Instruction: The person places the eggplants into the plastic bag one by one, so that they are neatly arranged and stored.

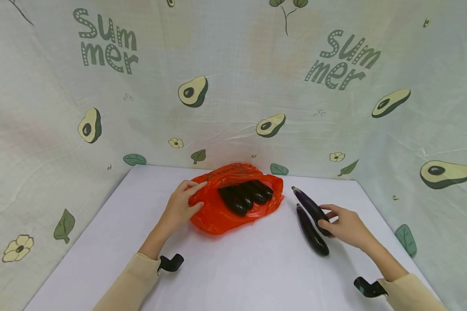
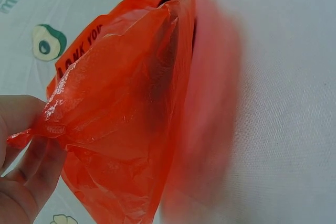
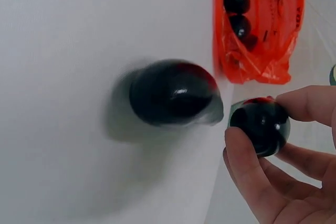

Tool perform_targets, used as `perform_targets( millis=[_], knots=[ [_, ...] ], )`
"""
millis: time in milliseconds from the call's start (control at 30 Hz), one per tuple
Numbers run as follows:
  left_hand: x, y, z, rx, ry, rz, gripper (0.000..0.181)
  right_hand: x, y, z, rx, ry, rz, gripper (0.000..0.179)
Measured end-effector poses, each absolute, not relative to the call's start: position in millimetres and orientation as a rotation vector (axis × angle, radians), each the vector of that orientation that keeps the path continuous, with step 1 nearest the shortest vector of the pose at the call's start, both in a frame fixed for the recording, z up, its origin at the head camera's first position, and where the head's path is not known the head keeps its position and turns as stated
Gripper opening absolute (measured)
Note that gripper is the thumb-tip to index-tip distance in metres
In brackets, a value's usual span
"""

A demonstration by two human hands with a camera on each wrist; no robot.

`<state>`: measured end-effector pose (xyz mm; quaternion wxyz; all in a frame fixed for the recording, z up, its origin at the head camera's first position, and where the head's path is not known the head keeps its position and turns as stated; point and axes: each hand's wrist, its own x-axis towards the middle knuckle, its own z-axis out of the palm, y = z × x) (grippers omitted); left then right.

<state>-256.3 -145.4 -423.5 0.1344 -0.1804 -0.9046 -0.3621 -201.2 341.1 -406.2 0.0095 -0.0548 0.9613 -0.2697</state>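
Note:
A red plastic bag (image 1: 218, 222) lies on the table with its mouth spread, and several dark eggplants (image 1: 233, 201) rest inside it. My left hand (image 1: 180, 204) pinches the bag's left edge; in the left wrist view the gathered plastic sits between thumb and fingers. On the right, my right hand (image 1: 344, 224) grips an eggplant (image 1: 309, 204) near its thick end, its stem end pointing toward the bag. Just left of that one, another eggplant (image 1: 312, 233) lies on the table. From the right wrist view, thumb and fingers curl round the held eggplant (image 3: 261, 125).
A white table (image 1: 233, 272) carries everything. Behind and at both sides hangs a pale cloth (image 1: 233, 56) printed with avocados, leaves and lettering. Dark wrist-worn cameras (image 1: 171, 262) stick out beside both sleeves.

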Motion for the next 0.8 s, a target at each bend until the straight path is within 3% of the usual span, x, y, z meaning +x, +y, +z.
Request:
perform_targets(
  millis=[800],
  knots=[
    [-256,-146,-424,-0.530,-2.611,-1.020,0.067,-203,273,-407,-0.324,2.883,-1.009,0.053]
  ],
)
